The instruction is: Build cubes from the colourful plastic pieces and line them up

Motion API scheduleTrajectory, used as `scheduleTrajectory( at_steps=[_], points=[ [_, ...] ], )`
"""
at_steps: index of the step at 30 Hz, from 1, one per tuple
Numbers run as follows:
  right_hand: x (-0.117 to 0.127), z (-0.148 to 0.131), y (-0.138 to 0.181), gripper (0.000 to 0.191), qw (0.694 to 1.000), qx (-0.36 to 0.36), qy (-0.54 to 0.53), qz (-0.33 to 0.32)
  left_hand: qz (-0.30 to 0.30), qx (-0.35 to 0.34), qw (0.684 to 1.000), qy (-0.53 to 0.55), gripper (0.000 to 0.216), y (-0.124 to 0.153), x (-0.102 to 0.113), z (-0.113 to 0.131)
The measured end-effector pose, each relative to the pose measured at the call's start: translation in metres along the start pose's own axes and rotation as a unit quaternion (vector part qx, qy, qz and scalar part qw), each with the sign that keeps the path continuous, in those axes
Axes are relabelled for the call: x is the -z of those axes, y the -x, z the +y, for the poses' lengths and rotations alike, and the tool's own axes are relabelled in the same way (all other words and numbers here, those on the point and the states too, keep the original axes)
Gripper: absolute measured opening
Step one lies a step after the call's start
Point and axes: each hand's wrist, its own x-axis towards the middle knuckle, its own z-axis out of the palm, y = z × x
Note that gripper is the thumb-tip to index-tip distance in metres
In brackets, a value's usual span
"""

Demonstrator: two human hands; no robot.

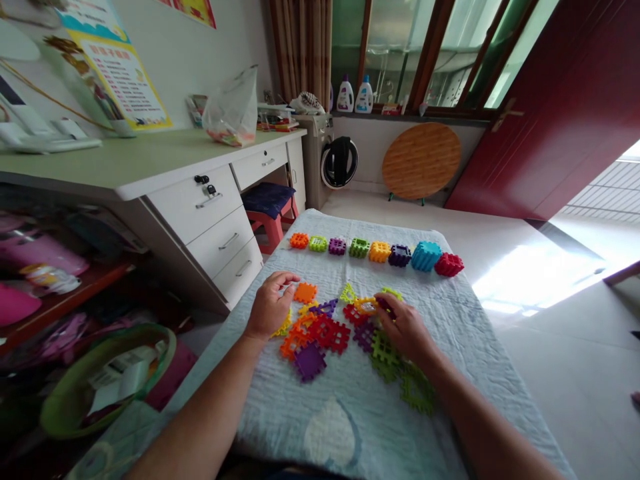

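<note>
A heap of flat interlocking plastic tiles (325, 330) in orange, red, purple, yellow and green lies on a pale blue quilted cloth (460, 333). My left hand (270, 303) rests at the heap's left edge, fingers curled next to an orange tile (305, 292). My right hand (407, 327) lies on the right side of the heap, fingertips pinched on a yellow tile (367, 305). Beyond the heap stands a row of several assembled cubes (380, 252), from an orange one (299, 240) at the left to a red one (449, 265) at the right.
A desk with drawers (220, 220) stands to the left, a red stool (273, 223) under it. A green basket (100, 387) sits at lower left. Behind are a washing machine (335, 160), a round wooden tabletop (421, 160) and a red door (565, 113).
</note>
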Motion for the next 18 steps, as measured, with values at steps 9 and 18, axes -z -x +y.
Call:
scheduleTrajectory(
  at_steps=[9, 18],
  points=[
    [0.001, 0.007, -0.003, 0.026, 0.997, -0.013, 0.007, 0.082, -0.131, 0.017, 0.991, 0.037, 0.016, 0.002, 0.013, 0.007],
    [0.003, 0.011, -0.003, 0.026, 0.994, 0.002, 0.029, 0.103, -0.357, -0.084, 0.925, -0.101, 0.043, 0.033, 0.045, 0.027]
  ],
)
